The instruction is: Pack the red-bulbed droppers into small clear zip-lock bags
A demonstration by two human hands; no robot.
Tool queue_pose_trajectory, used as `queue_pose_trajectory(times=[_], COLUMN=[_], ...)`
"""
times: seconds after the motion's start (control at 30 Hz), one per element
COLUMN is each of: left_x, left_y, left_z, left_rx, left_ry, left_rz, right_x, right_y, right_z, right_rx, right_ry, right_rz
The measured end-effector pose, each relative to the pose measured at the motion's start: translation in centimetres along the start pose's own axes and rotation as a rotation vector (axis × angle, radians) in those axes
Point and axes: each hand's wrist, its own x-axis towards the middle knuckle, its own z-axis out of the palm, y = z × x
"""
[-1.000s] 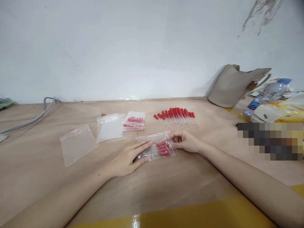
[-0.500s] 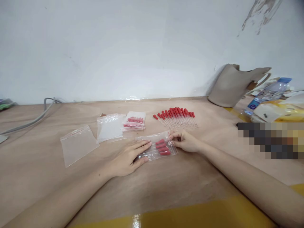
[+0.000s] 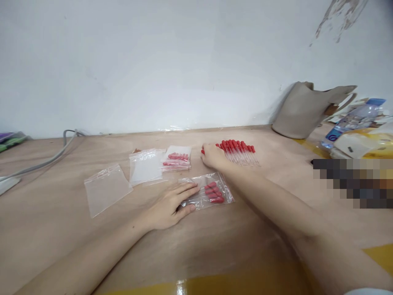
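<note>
A clear zip bag [image 3: 229,192] with several red-bulbed droppers [image 3: 213,191] inside lies flat on the table. My left hand [image 3: 172,205] rests on its left end, fingers stretched out and thumb apart, pressing it down. Beyond the bag, my right hand [image 3: 213,155] is curled over the left end of a row of loose red-bulbed droppers [image 3: 239,147]. Red bulb tips show beside its fingertips, which look closed on a dropper; the stem is hidden under the hand.
Left of the bag lie a stack of filled bags [image 3: 176,157], overlapping empty zip bags [image 3: 145,168] and one separate empty bag [image 3: 107,190]. A grey cable [image 3: 46,157] runs along the left. At the right stand a grey jug [image 3: 302,110] and a tilted water bottle [image 3: 353,121].
My right hand has left the bag's zip end and moved up and left onto the loose droppers. My left hand stays on the bag. The view has shifted slightly.
</note>
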Motion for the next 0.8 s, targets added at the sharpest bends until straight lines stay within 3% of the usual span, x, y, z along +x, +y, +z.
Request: queue_pose_trajectory(times=[0.2, 0.5, 0.67, 0.73, 0.8], left_x=[0.0, 0.0, -0.1, -0.1, 0.0], left_y=[0.1, 0.2, 0.2, 0.2, 0.2], left_z=[0.0, -0.1, -0.2, -0.2, -0.2], left_rx=[-0.009, 0.008, -0.004, -0.003, -0.002], left_ry=[0.006, 0.010, 0.010, 0.011, 0.016], left_rz=[0.011, 0.011, 0.019, 0.020, 0.022], right_x=[1.1, 0.6, -1.2, -2.8, -4.7], right_y=[-1.6, -1.9, 2.5, 5.0, 7.2], right_z=[0.8, 0.1, -2.8, -3.6, -3.7], right_rx=[-0.020, 0.060, 0.530, 0.769, 0.997], right_ry=[-0.058, 0.018, 0.467, 0.551, 0.513], right_rz=[0.090, 0.111, -0.141, -0.111, 0.001])
